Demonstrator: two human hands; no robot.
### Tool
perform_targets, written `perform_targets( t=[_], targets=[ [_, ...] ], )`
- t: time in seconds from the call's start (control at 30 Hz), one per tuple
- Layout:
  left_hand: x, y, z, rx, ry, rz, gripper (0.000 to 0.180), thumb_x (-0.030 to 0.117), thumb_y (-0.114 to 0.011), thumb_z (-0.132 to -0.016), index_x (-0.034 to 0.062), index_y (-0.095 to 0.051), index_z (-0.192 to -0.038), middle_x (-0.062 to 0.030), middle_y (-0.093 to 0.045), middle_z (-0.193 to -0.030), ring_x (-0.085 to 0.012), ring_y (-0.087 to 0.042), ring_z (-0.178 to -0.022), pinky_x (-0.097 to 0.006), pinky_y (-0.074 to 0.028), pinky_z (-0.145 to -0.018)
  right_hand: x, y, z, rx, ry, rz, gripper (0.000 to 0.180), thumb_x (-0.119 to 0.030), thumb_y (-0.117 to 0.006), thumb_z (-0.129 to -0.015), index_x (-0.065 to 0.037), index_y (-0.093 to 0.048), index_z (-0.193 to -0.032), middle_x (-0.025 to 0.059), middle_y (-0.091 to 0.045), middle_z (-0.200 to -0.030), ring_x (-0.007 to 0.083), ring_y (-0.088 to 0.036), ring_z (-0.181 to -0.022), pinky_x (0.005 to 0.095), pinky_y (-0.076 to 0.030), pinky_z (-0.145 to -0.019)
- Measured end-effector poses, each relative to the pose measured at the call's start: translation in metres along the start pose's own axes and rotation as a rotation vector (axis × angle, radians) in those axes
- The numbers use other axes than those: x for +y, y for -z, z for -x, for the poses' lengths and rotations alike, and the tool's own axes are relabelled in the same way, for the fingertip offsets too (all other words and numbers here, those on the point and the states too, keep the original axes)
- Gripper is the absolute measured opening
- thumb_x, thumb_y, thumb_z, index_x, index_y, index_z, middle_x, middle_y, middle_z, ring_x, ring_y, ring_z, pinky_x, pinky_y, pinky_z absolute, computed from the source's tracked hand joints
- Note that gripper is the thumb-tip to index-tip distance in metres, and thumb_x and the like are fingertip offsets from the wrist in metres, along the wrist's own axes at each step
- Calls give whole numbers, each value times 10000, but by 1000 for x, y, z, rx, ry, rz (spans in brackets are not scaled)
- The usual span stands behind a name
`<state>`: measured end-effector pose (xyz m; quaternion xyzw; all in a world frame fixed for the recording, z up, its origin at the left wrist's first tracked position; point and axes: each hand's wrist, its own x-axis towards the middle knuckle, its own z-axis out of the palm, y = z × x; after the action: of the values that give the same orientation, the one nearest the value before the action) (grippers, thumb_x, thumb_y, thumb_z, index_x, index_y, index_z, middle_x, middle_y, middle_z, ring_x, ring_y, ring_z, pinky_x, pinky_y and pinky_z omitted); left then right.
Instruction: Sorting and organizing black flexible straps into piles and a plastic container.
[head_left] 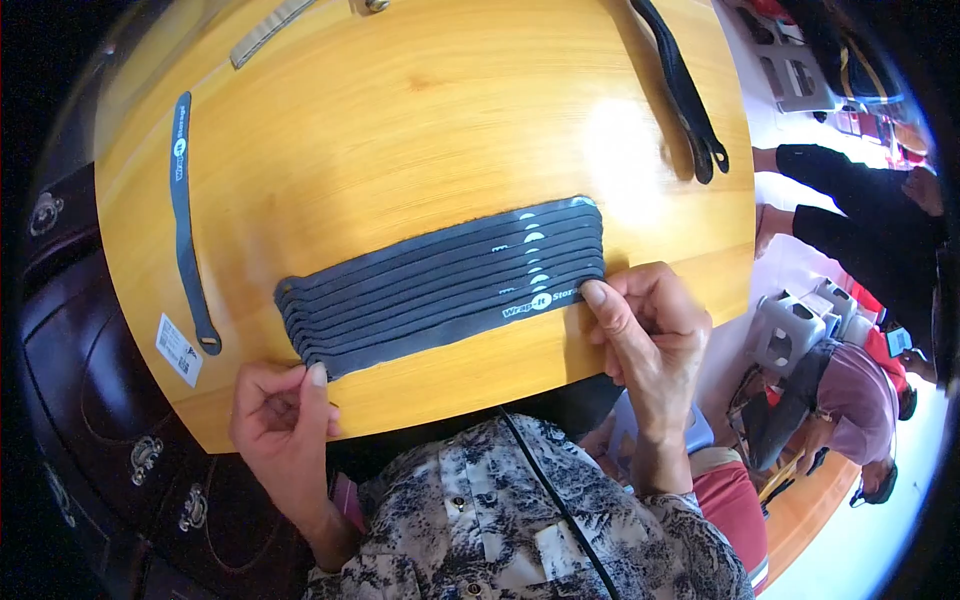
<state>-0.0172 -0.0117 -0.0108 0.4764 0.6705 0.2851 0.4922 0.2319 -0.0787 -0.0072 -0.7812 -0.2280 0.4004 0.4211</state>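
Observation:
Several dark grey fabric straps (430,285) lie overlapped like shingles on the yellow wooden table, slanting up toward the right. White printing shows near their right ends. At the lower left corner, my left hand (280,415) pinches the end of the nearest strap between thumb and finger. My right hand (655,335) pinches that strap's other end, by the lower right corner, with the thumb on top. Off to the left lies a single grey strap (184,225) with a hole in its near end. Beside it is a white printed label (178,350).
Black straps (682,95) with a looped end rest at the table's far right. A beige strip (268,34) and a small metal piece (376,5) are at the far edge. Dark cabinets (90,350) stand left; people and grey plastic stools (790,335) are to the right.

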Motion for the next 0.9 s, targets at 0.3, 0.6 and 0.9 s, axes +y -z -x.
perform_targets(
  t=[0.3, 0.6, 0.9],
  targets=[
    [8, 4, -4, -48, 87, -16, 130, -43, -626, -842, 26, -516, -841, 3, -534, -659, -42, -527, -529, -165, -409, -446, -17, -2, -4, -15, -40, 103, 175, -120, -686, -856, -35, -533, -840, 1, -545, -531, 25, -448, -414, 179, -310, -358],
    [10, 11, -10, -191, 89, 59, 101, -8, -600, -862, 34, -517, -903, -13, -553, -695, -67, -548, -529, -190, -436, -452, -15, 12, -19, -185, -102, 53, 173, -160, -684, -860, -62, -543, -835, 4, -540, -518, 39, -441, -345, 175, -269, -296],
    [10, 13, 10, -38, -22, -68, 38, -6, -625, -846, 10, -594, -861, -43, -616, -739, -90, -564, -554, -225, -473, -508, -21, 14, 20, -117, 135, 97, 136, -166, -662, -875, -37, -627, -852, -17, -565, -598, 34, -476, -457, 171, -337, -403]
  ],
)
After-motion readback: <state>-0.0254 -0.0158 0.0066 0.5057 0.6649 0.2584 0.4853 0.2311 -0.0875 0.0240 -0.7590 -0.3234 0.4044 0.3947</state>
